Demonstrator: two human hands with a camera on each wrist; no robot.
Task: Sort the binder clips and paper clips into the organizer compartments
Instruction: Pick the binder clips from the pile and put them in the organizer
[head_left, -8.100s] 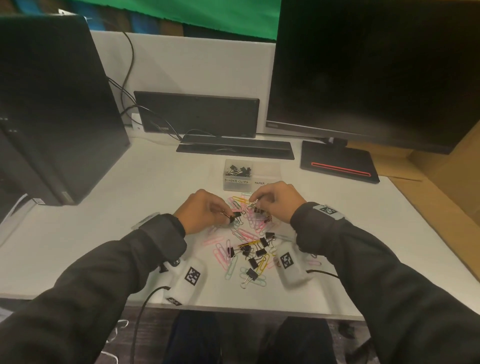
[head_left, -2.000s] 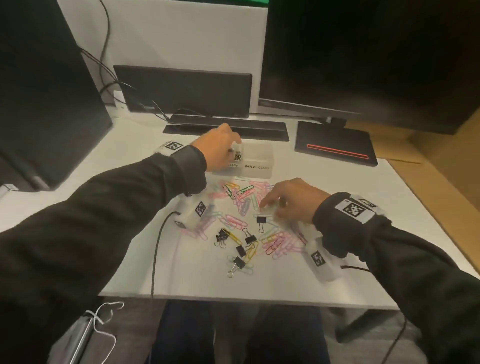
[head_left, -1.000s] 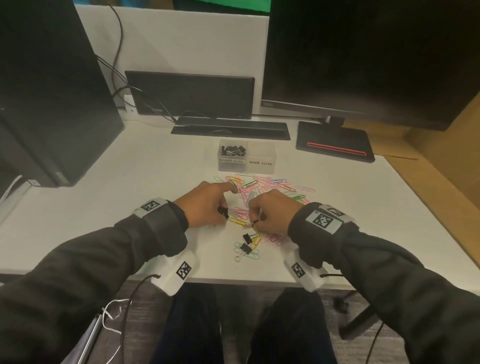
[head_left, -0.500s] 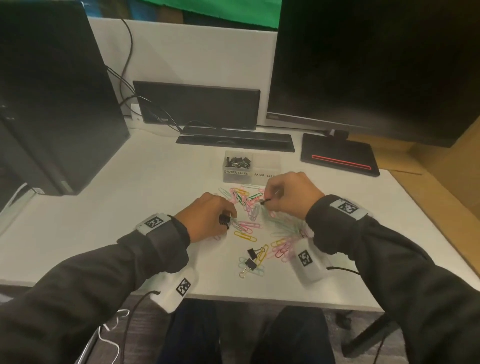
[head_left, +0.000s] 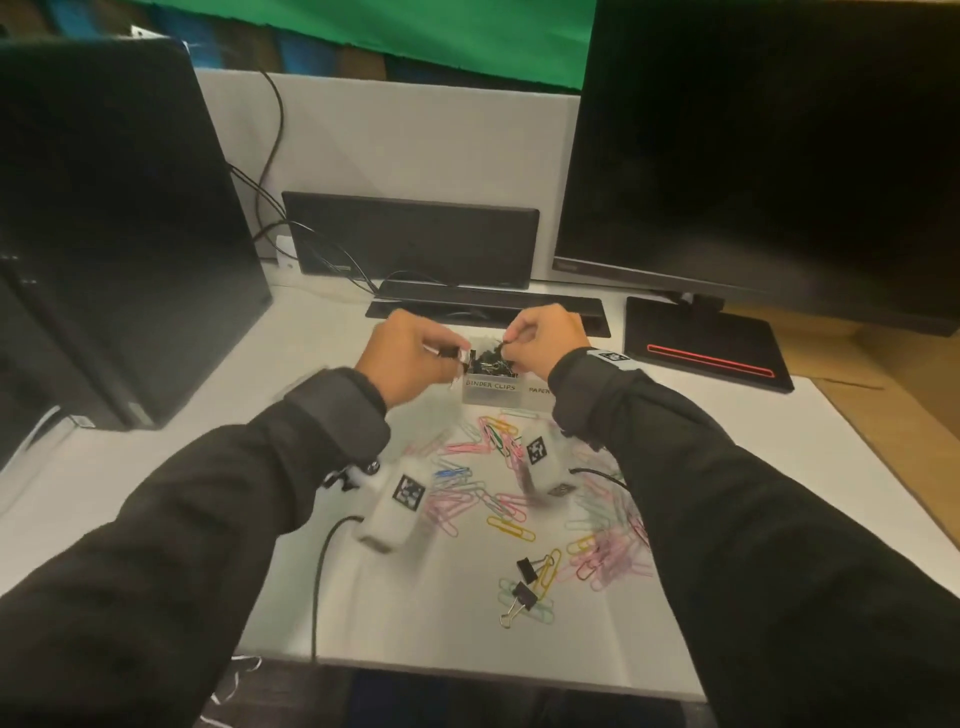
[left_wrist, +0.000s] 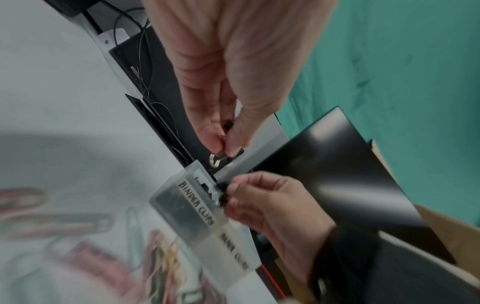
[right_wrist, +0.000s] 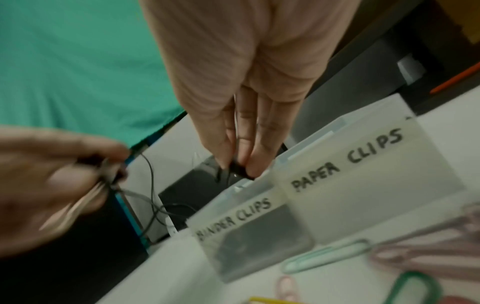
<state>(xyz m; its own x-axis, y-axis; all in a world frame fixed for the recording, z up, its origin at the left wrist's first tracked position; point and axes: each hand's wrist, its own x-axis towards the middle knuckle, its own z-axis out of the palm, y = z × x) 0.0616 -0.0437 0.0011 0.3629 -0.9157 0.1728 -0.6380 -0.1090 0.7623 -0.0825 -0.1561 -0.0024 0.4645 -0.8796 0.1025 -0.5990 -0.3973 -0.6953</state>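
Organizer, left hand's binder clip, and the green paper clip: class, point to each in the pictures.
organizer (right_wrist: 363, 181): right wrist view, front wall of the compartment labelled PAPER CLIPS.
binder clip (left_wrist: 217, 160): left wrist view, its wire handle below the left hand's fingertips.
green paper clip (right_wrist: 413, 288): right wrist view, its rounded upper loop.

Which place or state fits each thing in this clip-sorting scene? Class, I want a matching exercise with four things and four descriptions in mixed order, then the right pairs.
Things
1. left hand
2. right hand
3. organizer
4. two loose binder clips

Places or states
A. lying on the desk among coloured paper clips
B. pinches a binder clip by the BINDER CLIPS end of the organizer
C. pinches a binder clip above the BINDER CLIPS compartment
D. stands on the desk, with two handwritten labels

Pairs: 1-B, 2-C, 3-D, 4-A
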